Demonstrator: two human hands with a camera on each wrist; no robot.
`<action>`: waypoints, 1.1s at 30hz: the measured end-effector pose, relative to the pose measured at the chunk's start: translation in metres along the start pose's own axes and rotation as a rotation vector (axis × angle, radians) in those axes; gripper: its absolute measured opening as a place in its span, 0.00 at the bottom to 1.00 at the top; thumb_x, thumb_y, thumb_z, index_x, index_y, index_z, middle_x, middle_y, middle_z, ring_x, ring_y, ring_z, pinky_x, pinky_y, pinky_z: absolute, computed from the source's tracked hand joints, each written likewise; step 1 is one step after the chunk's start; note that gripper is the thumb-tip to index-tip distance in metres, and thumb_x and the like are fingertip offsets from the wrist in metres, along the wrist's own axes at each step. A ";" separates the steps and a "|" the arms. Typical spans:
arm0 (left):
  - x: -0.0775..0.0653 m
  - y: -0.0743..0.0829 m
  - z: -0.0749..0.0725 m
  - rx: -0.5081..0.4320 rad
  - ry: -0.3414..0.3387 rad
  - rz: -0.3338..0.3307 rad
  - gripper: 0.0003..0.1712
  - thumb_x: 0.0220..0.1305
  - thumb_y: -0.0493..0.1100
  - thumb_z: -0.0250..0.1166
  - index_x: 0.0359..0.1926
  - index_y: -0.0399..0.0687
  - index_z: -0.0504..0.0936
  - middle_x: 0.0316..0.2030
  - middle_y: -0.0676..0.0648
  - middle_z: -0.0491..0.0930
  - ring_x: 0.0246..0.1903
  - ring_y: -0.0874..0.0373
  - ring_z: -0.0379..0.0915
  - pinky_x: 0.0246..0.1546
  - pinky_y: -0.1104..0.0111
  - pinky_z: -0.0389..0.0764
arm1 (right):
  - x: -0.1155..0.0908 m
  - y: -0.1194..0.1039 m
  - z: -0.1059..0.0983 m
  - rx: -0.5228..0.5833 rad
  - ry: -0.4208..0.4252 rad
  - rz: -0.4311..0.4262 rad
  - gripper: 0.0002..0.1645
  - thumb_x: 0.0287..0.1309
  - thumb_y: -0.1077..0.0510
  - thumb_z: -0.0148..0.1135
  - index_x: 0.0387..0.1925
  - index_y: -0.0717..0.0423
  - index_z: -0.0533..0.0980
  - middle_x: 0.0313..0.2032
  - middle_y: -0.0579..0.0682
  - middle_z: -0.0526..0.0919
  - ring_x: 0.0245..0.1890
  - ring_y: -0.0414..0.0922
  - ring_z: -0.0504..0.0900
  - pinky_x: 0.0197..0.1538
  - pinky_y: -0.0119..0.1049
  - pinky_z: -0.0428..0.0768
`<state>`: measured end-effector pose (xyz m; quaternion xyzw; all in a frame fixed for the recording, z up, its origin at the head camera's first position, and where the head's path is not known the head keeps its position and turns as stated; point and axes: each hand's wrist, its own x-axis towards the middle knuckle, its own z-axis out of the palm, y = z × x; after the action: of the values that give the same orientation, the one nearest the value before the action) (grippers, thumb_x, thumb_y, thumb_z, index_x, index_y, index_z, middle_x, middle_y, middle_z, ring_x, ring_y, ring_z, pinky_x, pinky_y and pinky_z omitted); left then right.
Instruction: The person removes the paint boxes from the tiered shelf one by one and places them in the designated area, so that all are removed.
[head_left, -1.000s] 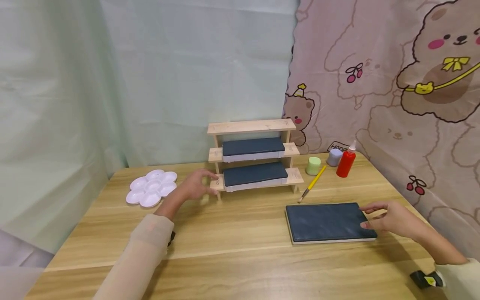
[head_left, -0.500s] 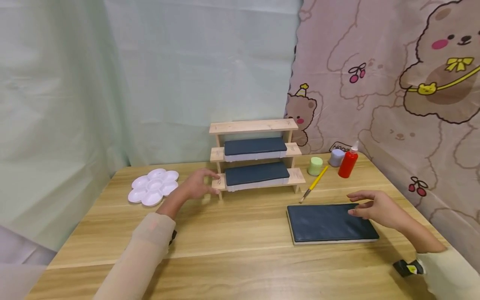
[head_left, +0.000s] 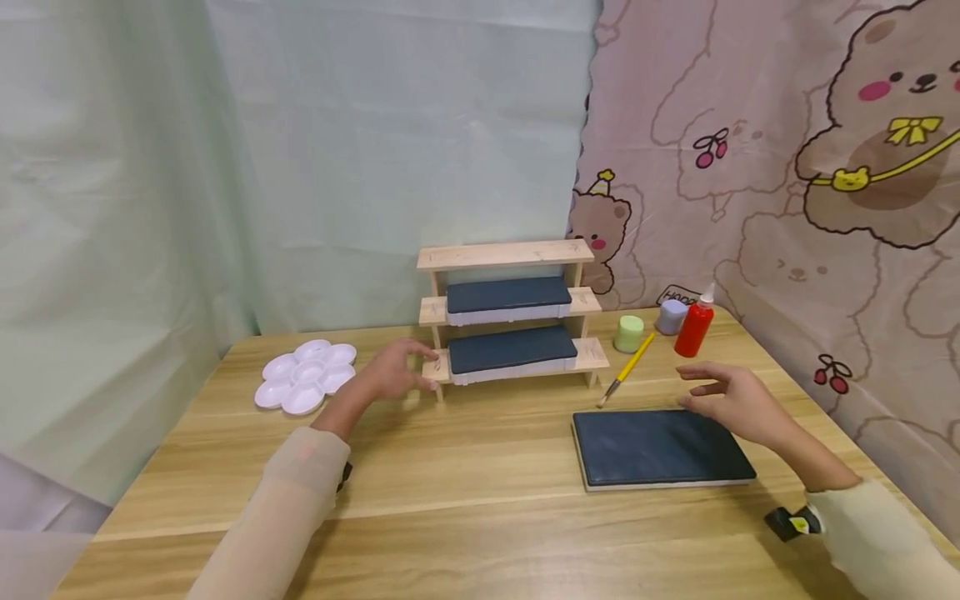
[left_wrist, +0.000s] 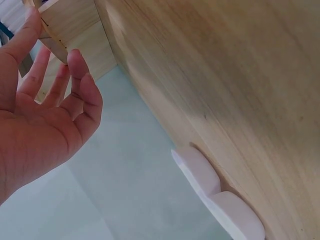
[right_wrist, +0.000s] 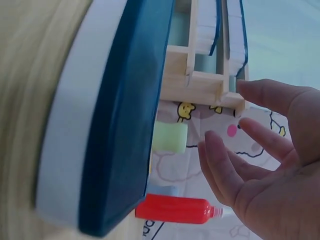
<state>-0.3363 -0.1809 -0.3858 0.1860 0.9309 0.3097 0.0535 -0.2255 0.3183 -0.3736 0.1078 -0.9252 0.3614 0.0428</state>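
Plainly, the left hand (head_left: pixel 392 369) pinches a flat-planked wooden stand (head_left: pixel 506 254), the right hand (head_left: pixel 738 402) relaxed, free.

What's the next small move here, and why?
I'd suggest reaching the right hand toward the right end of the shelf: it holds nothing near the front box, while the left hand is at the left end and the right end has no hand on it.

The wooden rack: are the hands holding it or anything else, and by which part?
The left hand holds the wooden rack by its lowest shelf, at the left end; the right hand, near the front box, holds nothing.
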 end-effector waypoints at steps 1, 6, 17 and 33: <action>0.000 -0.001 0.000 0.002 0.001 0.002 0.28 0.55 0.41 0.76 0.57 0.41 0.81 0.61 0.37 0.75 0.66 0.38 0.62 0.67 0.46 0.63 | 0.001 -0.001 0.001 0.001 0.010 -0.003 0.31 0.60 0.57 0.69 0.60 0.70 0.73 0.57 0.70 0.77 0.48 0.64 0.83 0.42 0.43 0.86; -0.001 -0.002 0.001 0.003 0.001 -0.002 0.28 0.55 0.41 0.76 0.58 0.42 0.81 0.61 0.38 0.74 0.66 0.38 0.62 0.67 0.46 0.63 | 0.009 -0.009 0.005 0.013 0.042 -0.025 0.31 0.60 0.57 0.69 0.60 0.70 0.73 0.57 0.70 0.77 0.48 0.64 0.83 0.41 0.44 0.86; 0.000 -0.001 0.001 0.011 0.006 -0.011 0.28 0.56 0.41 0.75 0.58 0.42 0.81 0.62 0.37 0.74 0.67 0.38 0.62 0.67 0.46 0.63 | 0.030 -0.027 0.019 0.014 0.051 -0.081 0.29 0.57 0.60 0.71 0.57 0.69 0.75 0.55 0.69 0.79 0.46 0.64 0.83 0.40 0.44 0.86; -0.001 -0.001 0.002 0.011 0.006 -0.011 0.28 0.56 0.41 0.75 0.58 0.41 0.81 0.61 0.37 0.74 0.67 0.38 0.61 0.67 0.46 0.63 | 0.049 -0.036 0.036 -0.032 0.113 -0.143 0.26 0.55 0.62 0.72 0.56 0.66 0.78 0.52 0.65 0.82 0.45 0.61 0.84 0.38 0.43 0.86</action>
<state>-0.3352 -0.1809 -0.3881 0.1803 0.9337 0.3051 0.0512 -0.2651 0.2604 -0.3685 0.1521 -0.9169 0.3483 0.1223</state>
